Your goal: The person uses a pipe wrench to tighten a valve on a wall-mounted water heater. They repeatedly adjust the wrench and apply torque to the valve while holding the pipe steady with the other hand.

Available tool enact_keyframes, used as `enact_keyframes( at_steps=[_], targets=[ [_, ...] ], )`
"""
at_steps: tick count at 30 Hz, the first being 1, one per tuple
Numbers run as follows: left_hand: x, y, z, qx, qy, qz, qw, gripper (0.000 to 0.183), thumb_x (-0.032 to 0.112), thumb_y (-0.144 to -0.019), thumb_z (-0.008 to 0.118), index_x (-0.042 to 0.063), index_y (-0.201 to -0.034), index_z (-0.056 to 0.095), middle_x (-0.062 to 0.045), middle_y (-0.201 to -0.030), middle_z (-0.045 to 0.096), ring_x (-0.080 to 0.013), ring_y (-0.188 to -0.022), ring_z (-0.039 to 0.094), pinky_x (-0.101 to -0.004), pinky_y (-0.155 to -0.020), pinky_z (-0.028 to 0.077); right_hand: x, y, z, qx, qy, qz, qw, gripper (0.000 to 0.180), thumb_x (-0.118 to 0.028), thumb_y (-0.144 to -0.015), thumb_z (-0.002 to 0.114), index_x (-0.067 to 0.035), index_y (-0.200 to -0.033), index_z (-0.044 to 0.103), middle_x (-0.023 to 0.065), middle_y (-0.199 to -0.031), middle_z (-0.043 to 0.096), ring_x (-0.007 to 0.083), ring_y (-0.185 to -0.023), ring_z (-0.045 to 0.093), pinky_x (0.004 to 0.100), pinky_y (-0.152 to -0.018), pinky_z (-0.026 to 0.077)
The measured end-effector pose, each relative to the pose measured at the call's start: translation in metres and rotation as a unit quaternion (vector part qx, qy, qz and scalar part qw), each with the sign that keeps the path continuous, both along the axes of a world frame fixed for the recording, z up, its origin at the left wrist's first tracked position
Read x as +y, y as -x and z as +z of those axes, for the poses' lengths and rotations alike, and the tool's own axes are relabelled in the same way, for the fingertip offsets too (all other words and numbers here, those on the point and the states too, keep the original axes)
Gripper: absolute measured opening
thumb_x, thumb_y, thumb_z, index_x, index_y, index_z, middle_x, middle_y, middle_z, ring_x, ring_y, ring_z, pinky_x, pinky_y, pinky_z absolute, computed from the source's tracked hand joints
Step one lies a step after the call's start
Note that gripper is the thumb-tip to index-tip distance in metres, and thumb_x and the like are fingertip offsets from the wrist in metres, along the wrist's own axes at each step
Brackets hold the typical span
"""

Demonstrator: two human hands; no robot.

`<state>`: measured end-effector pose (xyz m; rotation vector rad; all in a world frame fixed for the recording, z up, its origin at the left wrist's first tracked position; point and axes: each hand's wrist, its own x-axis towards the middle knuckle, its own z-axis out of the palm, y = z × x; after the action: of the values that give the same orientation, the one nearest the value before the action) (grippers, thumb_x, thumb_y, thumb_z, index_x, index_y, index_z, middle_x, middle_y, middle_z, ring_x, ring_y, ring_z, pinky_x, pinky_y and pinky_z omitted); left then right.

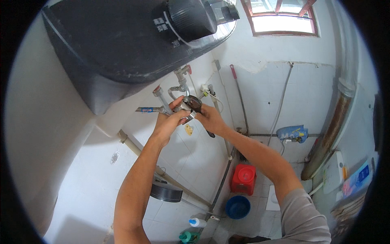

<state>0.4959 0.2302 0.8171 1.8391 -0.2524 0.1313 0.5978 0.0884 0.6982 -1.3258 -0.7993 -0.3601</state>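
Observation:
My left hand (173, 120) holds a chrome mixer valve body (183, 107) on the tiled wall, its fingers behind and its thumb in front. My right hand (210, 117) grips a dark wrench (193, 103), whose head lies against the upper right of the valve; the end of its handle shows below the hand. Left of my left hand are a metal pipe fitting with a blue band (147, 109) and a capped angled pipe (161, 95). Above are a red-handled valve (182, 73) and a curved metal hose (173, 90). How the wrench jaws sit is hidden.
A large dark water heater (112, 48) hangs close above my hands. A yellow soap holder (189, 129) is on the wall below them. Lower down are a black round shelf (166, 191), a red plastic stool (243, 179), a blue basin (238, 207) and bottles (197, 222).

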Motion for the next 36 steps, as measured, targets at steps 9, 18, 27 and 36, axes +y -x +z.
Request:
enact_keyframes(
  at_steps=[9,18,27,36],
  targets=[
    [-0.001,-0.004,-0.002,-0.014,-0.008,0.022,1.000,0.054,0.009,-0.085,0.068,0.009,-0.135,0.048,-0.005,-0.125,0.054,-0.0138,-0.107,0.059,-0.0291,-0.093,0.051,0.029,-0.006,-0.004,-0.056,-0.119,0.049,0.990,0.031,0.000,-0.094,0.057,-0.002,-0.125,0.061,-0.0017,-0.098,0.065,0.0067,-0.089,0.057,0.0252,-0.078,0.049],
    [0.000,0.004,-0.001,0.005,0.041,0.004,0.999,0.065,0.008,-0.084,0.069,0.010,-0.142,0.039,-0.008,-0.135,0.047,-0.0174,-0.114,0.058,-0.0327,-0.100,0.051,0.001,0.005,0.005,-0.028,0.068,-0.044,0.996,0.021,-0.005,-0.093,0.056,-0.002,-0.113,0.060,0.0045,-0.080,0.065,0.0109,-0.076,0.061,0.0311,-0.066,0.048],
    [0.005,-0.007,-0.001,0.038,0.011,-0.014,0.999,0.075,0.008,-0.083,0.064,0.008,-0.151,0.032,-0.011,-0.141,0.046,-0.0188,-0.118,0.057,-0.0304,-0.098,0.051,-0.060,0.019,0.085,-0.088,0.373,-0.042,0.923,0.018,-0.018,-0.092,0.062,0.000,-0.095,0.062,0.0091,-0.074,0.067,0.0207,-0.068,0.065,0.0360,-0.066,0.050],
    [0.005,-0.007,-0.007,-0.006,0.080,-0.038,0.996,0.084,0.003,-0.081,0.065,0.010,-0.155,0.026,-0.007,-0.138,0.050,-0.0173,-0.118,0.056,-0.0296,-0.101,0.045,-0.052,0.032,0.192,0.041,0.696,-0.014,0.717,0.024,-0.022,-0.085,0.068,0.002,-0.086,0.067,0.0083,-0.074,0.069,0.0168,-0.055,0.059,0.0328,-0.053,0.048]
  ],
)
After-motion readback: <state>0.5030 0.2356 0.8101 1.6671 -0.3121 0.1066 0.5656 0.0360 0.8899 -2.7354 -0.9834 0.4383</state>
